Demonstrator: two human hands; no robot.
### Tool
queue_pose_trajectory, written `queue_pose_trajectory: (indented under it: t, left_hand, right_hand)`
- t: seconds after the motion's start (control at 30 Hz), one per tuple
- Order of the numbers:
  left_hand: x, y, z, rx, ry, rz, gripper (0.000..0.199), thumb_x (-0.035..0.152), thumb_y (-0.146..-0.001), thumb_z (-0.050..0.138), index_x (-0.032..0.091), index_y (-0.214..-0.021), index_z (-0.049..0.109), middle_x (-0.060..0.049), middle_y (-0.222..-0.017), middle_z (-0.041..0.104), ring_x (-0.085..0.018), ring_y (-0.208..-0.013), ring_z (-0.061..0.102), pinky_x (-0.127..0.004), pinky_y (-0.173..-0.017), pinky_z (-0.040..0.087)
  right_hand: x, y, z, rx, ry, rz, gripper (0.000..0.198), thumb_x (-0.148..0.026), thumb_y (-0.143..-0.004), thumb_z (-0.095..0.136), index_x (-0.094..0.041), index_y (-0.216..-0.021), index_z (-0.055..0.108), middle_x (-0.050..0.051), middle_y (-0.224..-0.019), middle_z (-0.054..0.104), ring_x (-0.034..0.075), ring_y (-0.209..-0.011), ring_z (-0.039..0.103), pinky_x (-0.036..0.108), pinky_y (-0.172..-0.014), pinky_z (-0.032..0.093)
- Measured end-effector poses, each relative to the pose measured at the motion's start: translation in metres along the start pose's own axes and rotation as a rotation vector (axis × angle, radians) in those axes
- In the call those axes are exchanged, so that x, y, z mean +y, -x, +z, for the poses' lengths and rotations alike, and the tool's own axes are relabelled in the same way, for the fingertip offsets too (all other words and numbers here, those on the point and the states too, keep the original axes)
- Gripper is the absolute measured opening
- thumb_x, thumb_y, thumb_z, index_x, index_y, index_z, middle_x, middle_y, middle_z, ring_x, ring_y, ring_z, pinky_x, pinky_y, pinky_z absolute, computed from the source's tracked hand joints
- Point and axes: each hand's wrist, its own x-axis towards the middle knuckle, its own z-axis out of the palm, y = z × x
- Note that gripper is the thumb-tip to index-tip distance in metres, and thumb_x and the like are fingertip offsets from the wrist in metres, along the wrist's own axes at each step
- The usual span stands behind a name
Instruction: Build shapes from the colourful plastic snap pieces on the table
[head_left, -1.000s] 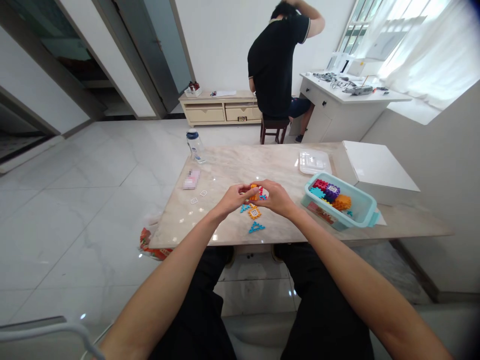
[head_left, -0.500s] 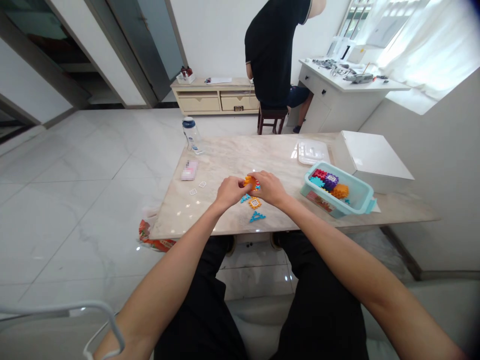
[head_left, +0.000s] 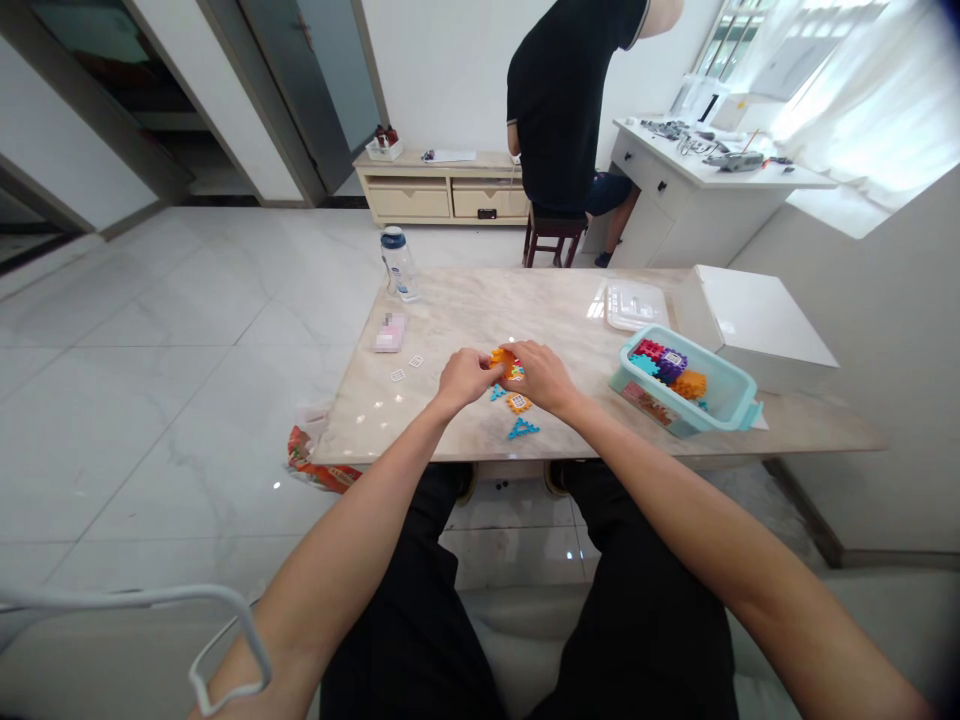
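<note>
Between both hands, just over the table, is an orange plastic building piece [head_left: 500,358] with a toothed edge; small red and blue bits show beside it, partly hidden by my fingers. My left hand [head_left: 466,378] pinches it from the left. Fingers of my right hand [head_left: 541,374] close over its right side. Just below the hands lie a small blue piece [head_left: 498,392], an orange square piece with a white grid [head_left: 518,403] and a blue triangular piece [head_left: 523,428].
A light teal bin [head_left: 675,415] of colourful pieces stands at right, near a clear plastic lid [head_left: 636,305] and a white box [head_left: 765,315]. At left are a water bottle [head_left: 400,265], a pink case [head_left: 390,333] and white grid pieces [head_left: 397,375]. Beyond, a person [head_left: 566,100] sits on a stool.
The whole view has shifted slightly, so the room and table appear farther right. Both hands keep their hold on the orange piece, with hardly any movement against the table.
</note>
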Motion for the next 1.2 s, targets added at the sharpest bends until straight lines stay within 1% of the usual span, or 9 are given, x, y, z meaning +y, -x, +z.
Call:
queue_pose_trajectory:
  t: [0.23,0.4,0.5,0.6,0.67,0.73,0.9,1.03,1.2]
  left_hand:
    - [0.008,0.003,-0.005,0.022,-0.086,-0.003,0.033,0.045,-0.085,0.068,0.02,-0.066,0.076,-0.002,-0.059,0.067,-0.016,-0.061,0.058,-0.029,-0.057,0.028]
    - [0.014,0.007,-0.005,0.013,-0.115,0.023,0.028,0.041,-0.087,0.067,0.021,-0.07,0.079,-0.003,-0.063,0.07,-0.018,-0.064,0.06,-0.029,-0.058,0.028]
    - [0.017,0.008,-0.007,-0.008,-0.163,0.026,0.032,0.045,-0.091,0.066,0.022,-0.075,0.081,-0.005,-0.072,0.076,-0.02,-0.07,0.066,-0.029,-0.061,0.033]
    - [0.017,0.007,-0.013,0.045,-0.206,0.001,0.038,0.058,-0.093,0.068,0.023,-0.094,0.083,-0.008,-0.094,0.082,-0.025,-0.088,0.073,-0.029,-0.069,0.043]
    - [0.016,0.006,-0.018,0.12,-0.231,-0.016,0.043,0.061,-0.094,0.068,0.023,-0.109,0.082,-0.01,-0.112,0.082,-0.028,-0.101,0.074,-0.031,-0.079,0.049]
    - [0.014,0.005,-0.021,0.168,-0.253,-0.029,0.044,0.059,-0.097,0.065,0.022,-0.117,0.079,-0.012,-0.125,0.079,-0.028,-0.106,0.073,-0.033,-0.087,0.051]
    - [0.006,0.004,-0.022,0.158,-0.294,-0.047,0.032,0.047,-0.099,0.064,0.024,-0.115,0.079,-0.011,-0.132,0.075,-0.028,-0.104,0.073,-0.036,-0.093,0.053]
    - [0.001,0.004,-0.023,0.152,-0.297,-0.033,0.025,0.039,-0.099,0.062,0.024,-0.11,0.08,-0.01,-0.129,0.076,-0.028,-0.102,0.074,-0.036,-0.092,0.054]
    - [-0.008,0.005,-0.027,0.164,-0.305,-0.024,0.025,0.036,-0.099,0.061,0.025,-0.109,0.081,-0.01,-0.126,0.076,-0.028,-0.103,0.074,-0.037,-0.093,0.054]
  right_hand:
    - [-0.005,-0.003,-0.007,-0.036,0.037,0.04,0.046,-0.032,-0.094,0.077,-0.019,-0.137,0.068,0.014,-0.131,0.075,0.03,-0.121,0.067,0.04,-0.102,0.045]
    - [-0.002,-0.002,-0.009,-0.06,0.049,0.047,0.044,-0.036,-0.095,0.075,-0.019,-0.136,0.068,0.013,-0.128,0.076,0.029,-0.119,0.067,0.039,-0.101,0.046]
    - [0.001,-0.002,-0.01,-0.07,0.054,0.051,0.042,-0.038,-0.096,0.075,-0.019,-0.133,0.069,0.013,-0.124,0.076,0.028,-0.116,0.067,0.038,-0.1,0.047]
    - [0.005,0.0,-0.009,-0.151,0.08,0.055,0.043,-0.045,-0.094,0.077,-0.019,-0.128,0.072,0.012,-0.118,0.078,0.028,-0.113,0.069,0.036,-0.097,0.049]
    - [0.006,0.004,-0.005,-0.259,0.117,0.058,0.043,-0.049,-0.09,0.08,-0.019,-0.12,0.075,0.012,-0.113,0.079,0.029,-0.108,0.071,0.034,-0.092,0.051]
    - [0.004,0.01,0.004,-0.38,0.16,0.043,0.044,-0.051,-0.087,0.082,-0.019,-0.116,0.076,0.012,-0.112,0.079,0.03,-0.105,0.073,0.034,-0.088,0.052]
    - [-0.012,0.019,0.034,-0.61,0.256,-0.089,0.043,-0.047,-0.083,0.085,-0.016,-0.112,0.078,0.016,-0.112,0.08,0.034,-0.109,0.075,0.036,-0.09,0.053]
    - [-0.023,0.018,0.053,-0.663,0.284,-0.153,0.041,-0.043,-0.083,0.086,-0.016,-0.113,0.078,0.015,-0.115,0.079,0.033,-0.108,0.075,0.035,-0.089,0.055]
    - [-0.023,0.018,0.064,-0.694,0.309,-0.172,0.042,-0.041,-0.085,0.085,-0.013,-0.116,0.078,0.017,-0.12,0.077,0.033,-0.113,0.074,0.035,-0.092,0.055]
